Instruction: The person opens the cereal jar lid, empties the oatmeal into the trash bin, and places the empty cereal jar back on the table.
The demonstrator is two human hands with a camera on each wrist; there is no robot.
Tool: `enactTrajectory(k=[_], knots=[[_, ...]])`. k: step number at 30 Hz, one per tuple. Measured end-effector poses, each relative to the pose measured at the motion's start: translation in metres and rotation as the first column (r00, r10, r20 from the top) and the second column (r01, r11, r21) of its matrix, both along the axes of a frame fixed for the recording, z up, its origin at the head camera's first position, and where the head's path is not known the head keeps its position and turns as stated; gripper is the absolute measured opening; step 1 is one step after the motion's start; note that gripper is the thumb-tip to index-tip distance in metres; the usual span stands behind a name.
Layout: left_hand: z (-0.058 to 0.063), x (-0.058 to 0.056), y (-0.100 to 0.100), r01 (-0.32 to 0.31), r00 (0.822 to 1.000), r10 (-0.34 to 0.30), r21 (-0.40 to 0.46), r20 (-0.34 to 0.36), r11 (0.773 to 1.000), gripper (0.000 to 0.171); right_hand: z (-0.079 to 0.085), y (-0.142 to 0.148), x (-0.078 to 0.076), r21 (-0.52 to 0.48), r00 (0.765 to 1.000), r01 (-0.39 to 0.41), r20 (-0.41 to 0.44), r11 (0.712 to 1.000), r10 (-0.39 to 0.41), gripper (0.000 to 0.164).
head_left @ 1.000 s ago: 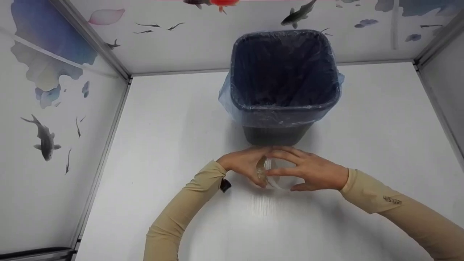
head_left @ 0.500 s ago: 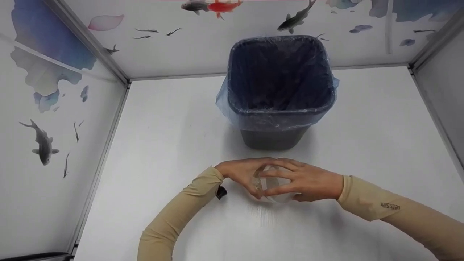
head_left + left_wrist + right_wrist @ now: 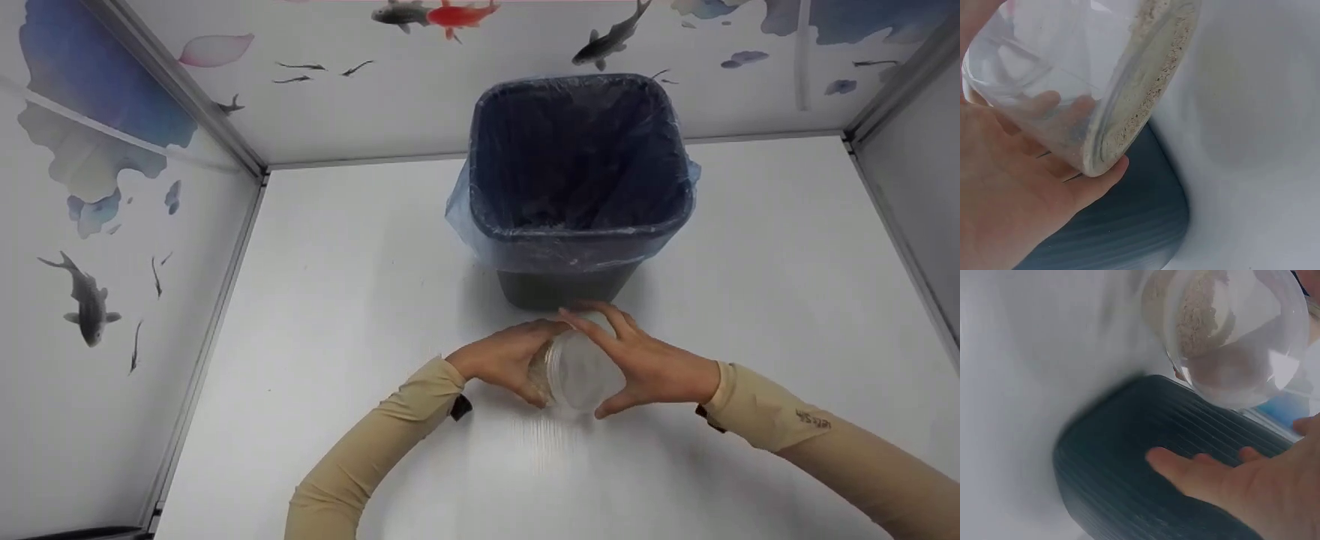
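My left hand [image 3: 506, 364] grips a clear plastic jar [image 3: 585, 371] just in front of the bin. The jar is tipped on its side, its round end turned toward my right hand [image 3: 656, 367]. In the left wrist view, fingers curl around the jar wall, and beige crumbly grains [image 3: 1148, 95] with dark flecks cling near the jar's base. The right wrist view looks into the jar through its round end, with more grains [image 3: 1199, 318] on the inside. Fingers and thumb of the right hand are spread around that end, apart from it.
A dark grey ribbed bin [image 3: 566, 289] with a blue plastic liner [image 3: 577, 251] over its rim stands directly behind the hands. Panels printed with fish [image 3: 90, 307] rise at the left and back of the white table [image 3: 337, 262].
Fingers of my right hand have come off the jar and spread apart, uncovering its round end. My left hand keeps its grip. The head view has shifted slightly.
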State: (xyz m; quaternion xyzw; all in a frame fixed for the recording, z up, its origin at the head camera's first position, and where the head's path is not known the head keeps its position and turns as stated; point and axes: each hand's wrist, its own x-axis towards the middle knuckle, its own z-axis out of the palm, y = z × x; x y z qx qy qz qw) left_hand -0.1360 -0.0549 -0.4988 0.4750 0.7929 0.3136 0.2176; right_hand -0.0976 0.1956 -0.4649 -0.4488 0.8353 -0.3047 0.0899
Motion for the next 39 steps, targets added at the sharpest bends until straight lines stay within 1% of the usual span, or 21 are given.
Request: enactTrajectory(k=[2, 4, 6, 8, 12, 16, 18, 22, 25, 27, 29, 30, 33, 39], knots=[[0.001, 0.001, 0.001, -0.04, 0.999, 0.04, 0.015, 0.012, 0.999, 0.109, -0.004, 0.0, 0.001, -0.025, 0.997, 0.038, 0.063, 0.999, -0.037, 0.124], [0.002, 0.003, 0.001, -0.082, 0.997, 0.082, 0.021, 0.007, 0.996, 0.107, -0.008, -0.002, 0.003, -0.036, 0.993, 0.065, 0.102, 0.997, -0.061, 0.122], [0.004, 0.004, 0.002, -0.116, 0.993, 0.116, 0.016, -0.013, 0.993, 0.105, -0.011, -0.005, 0.005, -0.044, 0.99, 0.085, 0.114, 0.995, -0.08, 0.119], [0.005, 0.004, 0.002, -0.137, 0.99, 0.137, 0.008, -0.03, 0.991, 0.102, -0.013, -0.008, 0.006, -0.054, 0.99, 0.101, 0.102, 0.993, -0.095, 0.115], [0.005, 0.005, 0.001, -0.136, 0.99, 0.136, 0.006, -0.041, 0.991, 0.1, -0.016, -0.014, 0.006, -0.079, 0.995, 0.101, 0.007, 0.992, -0.101, 0.104], [0.005, 0.004, 0.0, -0.113, 0.993, 0.114, 0.025, -0.022, 0.993, 0.102, -0.017, -0.015, 0.007, -0.099, 0.993, 0.056, -0.103, 0.994, -0.066, 0.096], [0.006, 0.003, -0.002, -0.102, 0.995, 0.102, 0.031, -0.011, 0.994, 0.103, -0.018, -0.015, 0.007, -0.101, 0.99, 0.04, -0.129, 0.994, -0.053, 0.096], [0.008, 0.001, -0.004, -0.074, 0.997, 0.074, 0.038, 0.005, 0.997, 0.099, -0.017, -0.012, 0.007, -0.107, 0.991, 0.011, -0.132, 0.994, -0.025, 0.096], [0.009, 0.0, -0.007, -0.053, 0.998, 0.051, 0.043, 0.031, 0.998, 0.096, -0.015, -0.01, 0.007, -0.107, 0.991, -0.022, -0.133, 0.994, 0.008, 0.096], [0.007, -0.001, -0.009, -0.047, 0.997, 0.044, 0.043, 0.061, 0.998, 0.099, -0.013, -0.009, 0.006, -0.107, 0.989, -0.046, -0.147, 0.993, 0.03, 0.096], [0.006, -0.001, -0.012, -0.05, 0.995, 0.046, 0.039, 0.086, 0.998, 0.103, -0.011, -0.007, 0.005, -0.097, 0.986, -0.053, -0.165, 0.994, 0.036, 0.095], [0.004, -0.002, -0.014, -0.052, 0.995, 0.049, 0.037, 0.092, 0.998, 0.105, -0.01, -0.005, 0.005, -0.092, 0.984, -0.05, -0.174, 0.994, 0.034, 0.094], [0.002, -0.001, -0.021, -0.067, 0.992, 0.063, 0.037, 0.111, 0.997, 0.104, -0.007, 0.001, 0.003, -0.069, 0.983, -0.027, -0.184, 0.997, 0.014, 0.094], [0.002, 0.003, -0.041, -0.11, 0.99, 0.107, 0.035, 0.092, 0.993, 0.103, -0.009, 0.023, 0.002, 0.015, 0.983, 0.05, -0.178, 0.999, -0.047, 0.098]])
